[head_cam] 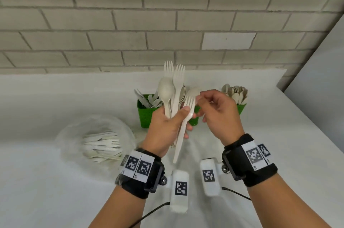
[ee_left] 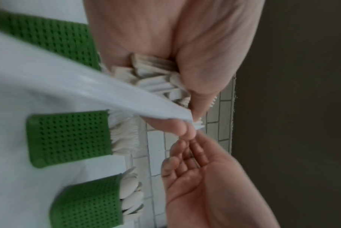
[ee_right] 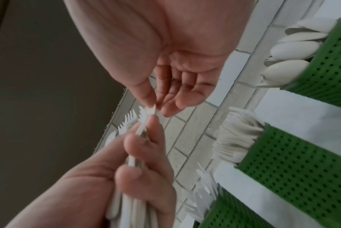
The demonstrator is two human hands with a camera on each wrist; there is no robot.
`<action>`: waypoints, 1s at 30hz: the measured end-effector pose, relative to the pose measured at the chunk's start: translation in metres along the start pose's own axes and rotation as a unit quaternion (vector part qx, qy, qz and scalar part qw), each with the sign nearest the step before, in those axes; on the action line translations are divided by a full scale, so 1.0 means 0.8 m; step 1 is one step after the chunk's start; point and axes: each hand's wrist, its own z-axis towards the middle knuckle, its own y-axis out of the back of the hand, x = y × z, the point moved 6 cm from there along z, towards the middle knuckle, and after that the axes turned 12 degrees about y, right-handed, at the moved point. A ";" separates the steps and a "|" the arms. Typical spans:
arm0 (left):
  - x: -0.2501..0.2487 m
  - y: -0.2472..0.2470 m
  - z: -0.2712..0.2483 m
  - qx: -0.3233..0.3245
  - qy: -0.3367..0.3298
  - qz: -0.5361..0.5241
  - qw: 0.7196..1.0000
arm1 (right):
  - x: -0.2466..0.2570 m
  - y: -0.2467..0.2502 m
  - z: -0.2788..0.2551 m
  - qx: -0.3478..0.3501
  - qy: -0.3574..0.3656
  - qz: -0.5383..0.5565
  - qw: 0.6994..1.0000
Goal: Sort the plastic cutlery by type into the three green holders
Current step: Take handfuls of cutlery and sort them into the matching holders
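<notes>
The right hand (head_cam: 216,110) pinches the head of one fork (head_cam: 186,121) between thumb and fingertips (ee_right: 146,95), drawing it from the bundle (head_cam: 172,95) of forks and spoons that the left hand (head_cam: 167,125) grasps by the handles. That fork hangs low and slanted, its handle trailing below the left palm. A pinch on the thin tines looks weak: if the left thumb keeps pressing on the fork's neck, the fork may slip free or flex and snap loose. Loosening the left grip to free it risks the other pieces sliding down onto the tabletop (head_cam: 46,190). Behind the hands stand the three holders: knives (head_cam: 147,114), forks (ee_left: 68,138), spoons (head_cam: 241,107). All look crowded, so a fork pushed in could jam or tip out neighbours. More cutlery waits in the clear bowl (head_cam: 96,142) at left.
</notes>
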 end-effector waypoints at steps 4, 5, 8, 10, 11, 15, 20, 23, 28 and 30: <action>0.008 0.037 -0.015 -0.027 -0.002 0.026 0.999 | -0.001 -0.029 -0.029 0.008 0.000 -0.022 1.000; 0.010 0.041 -0.019 -0.029 0.002 0.029 0.999 | -0.002 -0.033 -0.035 0.018 -0.009 -0.016 1.000; 0.018 0.043 -0.025 -0.019 0.014 0.027 0.999 | -0.005 -0.035 -0.045 0.018 -0.038 0.007 0.999; 0.025 0.041 -0.026 -0.009 0.027 0.015 0.999 | -0.008 -0.028 -0.047 0.014 -0.045 0.012 0.999; 0.028 0.039 -0.026 -0.009 0.034 0.008 0.999 | -0.010 -0.022 -0.046 0.006 -0.046 0.014 0.999; 0.034 0.039 -0.023 -0.038 0.034 0.032 0.998 | -0.009 0.014 -0.030 -0.058 -0.040 0.094 0.993; 0.035 0.016 -0.010 -0.007 0.022 0.096 0.995 | 0.016 0.010 -0.005 0.023 0.001 0.153 0.988; 0.035 -0.007 -0.004 0.028 0.014 0.114 0.993 | 0.019 0.006 0.009 0.067 0.031 0.072 0.995; 0.042 -0.010 0.007 0.013 0.014 0.140 0.990 | 0.006 0.027 0.031 0.035 0.035 0.027 0.998; 0.044 -0.006 0.012 0.008 0.018 0.140 0.990 | 0.000 0.037 0.041 0.002 0.017 0.067 0.998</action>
